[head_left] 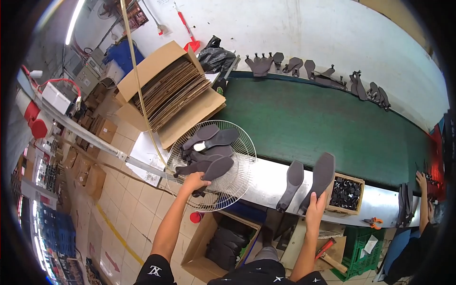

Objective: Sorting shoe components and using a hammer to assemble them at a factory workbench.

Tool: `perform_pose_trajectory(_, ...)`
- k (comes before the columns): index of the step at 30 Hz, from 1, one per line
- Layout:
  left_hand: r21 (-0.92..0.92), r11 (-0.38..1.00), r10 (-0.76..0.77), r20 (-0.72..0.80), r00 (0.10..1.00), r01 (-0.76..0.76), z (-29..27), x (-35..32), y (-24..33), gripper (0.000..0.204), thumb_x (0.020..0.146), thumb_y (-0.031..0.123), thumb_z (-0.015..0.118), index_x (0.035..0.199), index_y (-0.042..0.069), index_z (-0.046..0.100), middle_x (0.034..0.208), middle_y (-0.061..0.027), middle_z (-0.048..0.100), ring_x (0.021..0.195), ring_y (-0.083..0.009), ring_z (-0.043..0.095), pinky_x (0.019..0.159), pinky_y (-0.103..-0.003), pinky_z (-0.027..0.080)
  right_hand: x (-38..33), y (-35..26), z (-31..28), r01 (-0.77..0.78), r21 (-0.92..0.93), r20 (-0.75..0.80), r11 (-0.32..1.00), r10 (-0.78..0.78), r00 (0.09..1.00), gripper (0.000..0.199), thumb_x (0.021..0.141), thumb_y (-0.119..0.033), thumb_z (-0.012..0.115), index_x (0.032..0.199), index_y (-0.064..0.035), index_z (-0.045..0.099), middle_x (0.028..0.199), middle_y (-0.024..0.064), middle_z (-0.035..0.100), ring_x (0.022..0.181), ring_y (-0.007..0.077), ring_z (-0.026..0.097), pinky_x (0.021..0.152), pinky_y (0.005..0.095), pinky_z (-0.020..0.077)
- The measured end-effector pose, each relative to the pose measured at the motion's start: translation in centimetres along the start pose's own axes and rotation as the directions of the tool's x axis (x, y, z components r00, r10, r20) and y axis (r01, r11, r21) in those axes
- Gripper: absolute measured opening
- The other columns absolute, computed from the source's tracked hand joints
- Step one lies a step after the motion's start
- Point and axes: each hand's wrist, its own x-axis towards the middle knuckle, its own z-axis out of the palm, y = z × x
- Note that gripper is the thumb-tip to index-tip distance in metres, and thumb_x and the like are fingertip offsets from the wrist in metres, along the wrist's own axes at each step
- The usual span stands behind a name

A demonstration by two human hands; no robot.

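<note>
My left hand (194, 181) closes around a dark shoe sole (214, 169) on the fan guard (232, 185); my right hand (315, 208) grips another sole (319, 178) beside the green conveyor belt (308, 126).

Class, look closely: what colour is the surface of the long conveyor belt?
Dark green; the conveyor belt shows best in the head view, the only one.

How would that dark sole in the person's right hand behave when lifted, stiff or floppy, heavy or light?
Probably fairly stiff: the dark sole stands up from the right hand without drooping, though gripped only at its lower end. Likely light, since a few fingers hold it. Being thin and flat, it looks unlikely to roll; the surface looks matt, so probably not slippery.
</note>
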Motion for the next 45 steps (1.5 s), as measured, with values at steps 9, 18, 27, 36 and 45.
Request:
perform_pose_trajectory(9, -0.836, -0.543, 0.145, -0.01, 0.989, 0.072, -0.8, -18.8, 10.7, 0.038, 0.097, 0.016, 0.058, 0.13, 0.001, 0.05, 0.127, -0.0094, 0.058, 0.111, -0.0189, 0.059, 0.09, -0.033, 0.051, -10.8, -10.0, 8.3, -0.517, 0.451, 0.811, 0.727, -0.092, 0.578, 0.039, 0.098, -0.019, 0.048, 0.131, 0.003, 0.042, 0.121, 0.0133, 0.055, 0.111, 0.0185, 0.051, 0.097, 0.031, 0.0396)
perform_pose_trajectory(18, -0.979, -0.201, -0.014, -0.018, 1.0, -0.02, 8.3, -30.1, 4.2, 0.036, 0.082, 0.005, 0.068, 0.116, -0.002, 0.058, 0.103, -0.0025, 0.065, 0.092, -0.0097, 0.056, 0.085, -0.027, 0.047, -18.6, -13.8, 8.3, 0.825, 0.128, 0.808, 0.551, -0.54, 0.236, 0.105, 0.067, -0.032, 0.082, 0.147, -0.0001, 0.022, 0.156, 0.0244, 0.012, 0.145, 0.042, 0.011, 0.112, 0.0598, 0.0129)
perform_pose_trajectory(27, -0.991, -0.019, 0.595, 0.094, 0.798, 0.131, 20.5, -42.7, 0.4, 0.044, 0.08, 0.01, 0.071, 0.121, 0.0, 0.059, 0.108, -0.0092, 0.068, 0.103, -0.0166, 0.061, 0.089, -0.032, 0.048, -26.7, -9.3, 9.4, 0.341, 0.207, 0.5, 0.917, 0.2, -0.843, 0.054, 0.085, -0.029, 0.072, 0.126, 0.0003, 0.052, 0.113, 0.0174, 0.063, 0.108, 0.0234, 0.058, 0.093, 0.0352, 0.0435)
perform_pose_trajectory(36, -0.843, -0.527, -0.785, 0.531, 0.318, 0.107, 40.1, -65.6, 8.7, 0.026, 0.095, 0.017, 0.055, 0.115, 0.002, 0.061, 0.108, -0.0073, 0.065, 0.102, -0.015, 0.058, 0.092, -0.03, 0.045, -29.6, 4.6, 17.5, 0.114, -0.183, 0.889, 0.976, 0.214, -0.405, 0.034, 0.089, -0.015, 0.067, 0.113, 0.0067, 0.056, 0.102, 0.0082, 0.064, 0.092, 0.0164, 0.058, 0.084, 0.0313, 0.0475)
perform_pose_trajectory(45, -0.336, -0.836, -0.27, 0.94, 0.208, 0.434, 45.5, -81.6, 21.3, 0.039, 0.089, 0.036, 0.059, 0.12, 0.011, 0.058, 0.112, -0.01, 0.066, 0.087, -0.0231, 0.066, 0.076, -0.039, 0.052, -36.3, 30.9, 31.0, 0.076, -0.326, 0.91, 0.942, 0.291, 0.296, 0.047, 0.081, -0.019, 0.076, 0.115, 0.0056, 0.056, 0.108, 0.0108, 0.066, 0.091, 0.0274, 0.064, 0.087, 0.0373, 0.0489)
